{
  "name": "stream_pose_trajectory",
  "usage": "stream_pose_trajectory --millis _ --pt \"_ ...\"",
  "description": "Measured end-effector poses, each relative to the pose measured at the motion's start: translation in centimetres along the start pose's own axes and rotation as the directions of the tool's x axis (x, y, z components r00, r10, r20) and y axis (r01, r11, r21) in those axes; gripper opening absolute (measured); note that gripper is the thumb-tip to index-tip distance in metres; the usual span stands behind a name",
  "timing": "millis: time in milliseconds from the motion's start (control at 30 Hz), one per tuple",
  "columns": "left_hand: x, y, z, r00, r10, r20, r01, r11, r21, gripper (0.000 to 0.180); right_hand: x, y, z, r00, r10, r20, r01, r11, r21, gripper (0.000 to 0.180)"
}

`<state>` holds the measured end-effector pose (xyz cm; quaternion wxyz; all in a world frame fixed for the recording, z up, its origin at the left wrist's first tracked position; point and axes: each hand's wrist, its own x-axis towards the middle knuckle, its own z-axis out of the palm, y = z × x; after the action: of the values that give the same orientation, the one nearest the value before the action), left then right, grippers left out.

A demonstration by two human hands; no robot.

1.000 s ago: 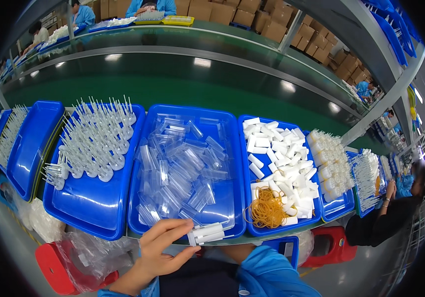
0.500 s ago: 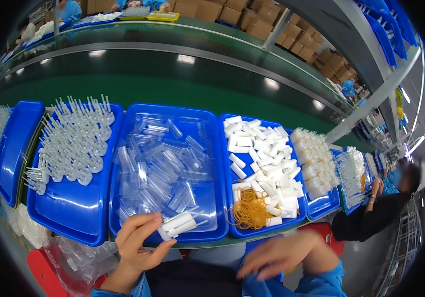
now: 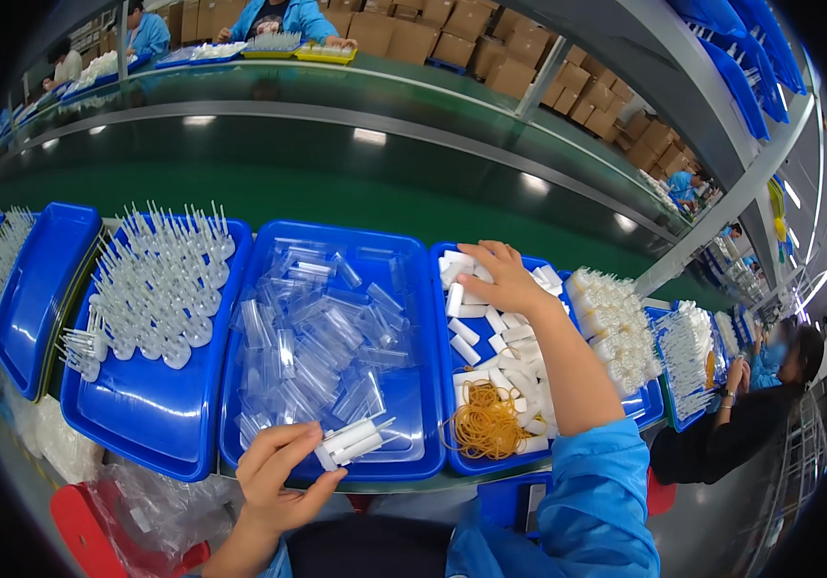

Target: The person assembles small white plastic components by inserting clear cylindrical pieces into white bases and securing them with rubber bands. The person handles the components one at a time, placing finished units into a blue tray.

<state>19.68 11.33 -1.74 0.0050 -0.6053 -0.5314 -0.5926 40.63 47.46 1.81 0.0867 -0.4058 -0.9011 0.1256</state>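
Observation:
My left hand [image 3: 278,479] pinches a small assembly [image 3: 351,443] of white cylinders with thin pale rods sticking out, just over the near edge of a blue tray [image 3: 413,470] of clear plastic sleeves [image 3: 312,337]. My right hand [image 3: 508,281] reaches to the far left corner of the neighbouring blue tray [image 3: 444,366]. Its thumb and fingers are apart, touching or just above the short white tubes [image 3: 519,361] there; the fingertips are partly hard to make out. A bundle of tan rubber bands [image 3: 490,420] lies at that tray's near end, on the tubes.
Left stands a blue tray [image 3: 134,424] of translucent stemmed parts [image 3: 158,289]. Further right are stacked whitish parts [image 3: 611,328] and a person in black [image 3: 721,429]. Behind the trays runs a green conveyor belt [image 3: 336,193]; people work across it. A red stool [image 3: 86,530] stands lower left.
My right hand has moved from near my lap forward into the tray of white tubes. My left hand still holds the assembly in nearly the same place. The view has shifted slightly.

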Motion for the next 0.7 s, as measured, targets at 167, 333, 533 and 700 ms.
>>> stream_pose_trajectory --millis 167,333,533,700 --pt "0.3 -0.1 0.6 0.999 0.046 0.019 -0.046 0.999 0.019 0.047 -1.9 -1.3 1.5 0.998 -0.025 -0.066 0.023 0.999 -0.034 0.037" --pt "0.4 0.2 0.6 0.999 0.038 0.024 -0.039 0.999 0.017 0.046 -3.7 -2.1 1.2 0.986 -0.166 -0.008 0.166 0.985 0.041 0.02" --pt "0.1 0.7 -0.2 0.998 -0.062 0.007 0.063 0.994 -0.086 0.047 -6.6 -4.8 -1.0 0.96 -0.235 -0.153 0.205 0.961 -0.188 0.019" --pt "0.4 1.1 -0.1 0.975 -0.221 0.034 0.222 0.934 -0.28 0.044 -10.2 -7.3 -2.3 0.917 -0.232 -0.323 0.219 0.973 -0.077 0.023"
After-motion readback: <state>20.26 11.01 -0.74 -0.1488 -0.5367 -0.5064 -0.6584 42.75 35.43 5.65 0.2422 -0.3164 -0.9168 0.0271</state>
